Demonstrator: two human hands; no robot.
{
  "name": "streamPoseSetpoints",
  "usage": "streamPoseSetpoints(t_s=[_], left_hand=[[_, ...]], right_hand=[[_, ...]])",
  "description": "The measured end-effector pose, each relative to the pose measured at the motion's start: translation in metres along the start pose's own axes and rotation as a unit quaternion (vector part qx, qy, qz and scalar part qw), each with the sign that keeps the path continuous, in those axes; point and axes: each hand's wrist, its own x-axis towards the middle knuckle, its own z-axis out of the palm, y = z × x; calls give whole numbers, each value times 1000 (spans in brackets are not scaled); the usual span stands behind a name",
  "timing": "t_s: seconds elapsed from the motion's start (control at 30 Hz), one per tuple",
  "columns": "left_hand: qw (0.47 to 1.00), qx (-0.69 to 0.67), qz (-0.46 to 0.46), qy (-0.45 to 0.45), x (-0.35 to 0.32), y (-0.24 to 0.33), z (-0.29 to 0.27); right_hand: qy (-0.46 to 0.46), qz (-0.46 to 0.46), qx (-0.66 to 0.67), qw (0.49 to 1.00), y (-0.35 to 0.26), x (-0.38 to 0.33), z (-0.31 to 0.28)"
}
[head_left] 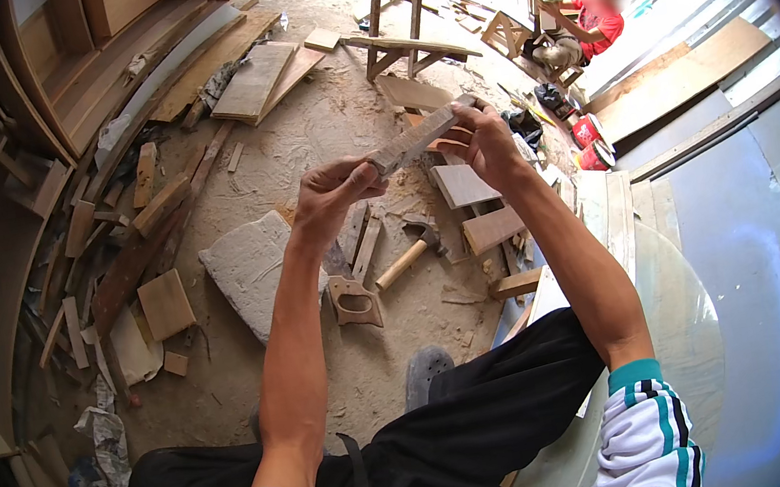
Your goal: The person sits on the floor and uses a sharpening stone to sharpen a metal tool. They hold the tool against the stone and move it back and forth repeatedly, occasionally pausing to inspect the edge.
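Note:
Both hands are raised in front of me over the littered ground, with a short, pale wood strip point(420, 136) stretched between them. My left hand point(336, 193) pinches its near left end between thumb and fingers. At the far right end, my right hand point(487, 144) grips it with the thumb and fingertips. The strip tilts upward to the right, and its underside is partly hidden. Below the hands lie a claw hammer point(404, 263) with a wooden handle and a handsaw point(356, 304) with a wooden grip. Left of these tools sits a pale, rough stone block point(250, 267).
Wood offcuts point(166, 302) and boards point(260, 78) are strewn along the left. Ahead stands a small wooden chair point(404, 10). A person in a red shirt point(600, 24) sits far right, near red cans point(591, 143). A glass sheet point(662, 326) lies at my right.

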Motion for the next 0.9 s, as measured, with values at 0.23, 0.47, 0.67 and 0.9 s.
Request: streamPoseSetpoints(t_s=[0.23, 0.47, 0.67, 0.9], left_hand=[[994, -112, 13, 7, 1, -8, -12], [988, -146, 32, 40, 4, -4, -13], [987, -144, 38, 55, 6, -3, -20], [985, -64, 46, 153, 6, 4, -13]], right_hand=[[15, -6, -13, 1000, 0, 1, 1], [49, 18, -63, 997, 2, 0, 3], [61, 26, -90, 994, 3, -2, 9], [64, 9, -102, 993, 3, -1, 7]])
